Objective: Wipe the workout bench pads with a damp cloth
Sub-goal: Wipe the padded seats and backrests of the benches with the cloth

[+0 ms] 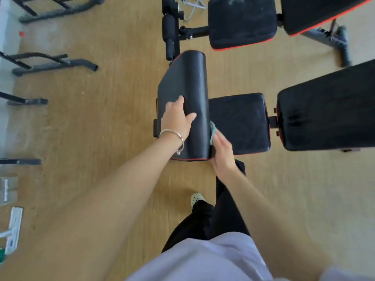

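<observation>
The raised pad (188, 88) stands in the middle of the frame, its long axis running from upper to lower frame, with red piping along its lower end. The left hand (178, 118) lies flat on its left face, fingers (180, 100) straight and spread, thumb pointing right. It presses and steadies the pad and grips nothing.

The cloth (212, 132), teal and bunched, sits against the pad's right edge, in the narrow gap between that pad and the seat pad (239, 122) just beside it. The right hand (222, 151) comes in from the lower right with its fingers on the cloth. It is the nearer hand to that edge. From those fingers most of the edge lies up-frame, along the pad's length, so the next stroke would likely run that way. The short stretch toward the red piping lies down-frame.

The right hand is smeared by motion. Its fingers look stretched more than curled, but I cannot tell whether they pinch the cloth or only press it. Most of the cloth is hidden behind the pad's edge and under the fingers. The pad's right face is turned away from view. The back pad (324, 114) is cut off at the right edge of the frame. Whether the cloth is damp cannot be seen.
</observation>
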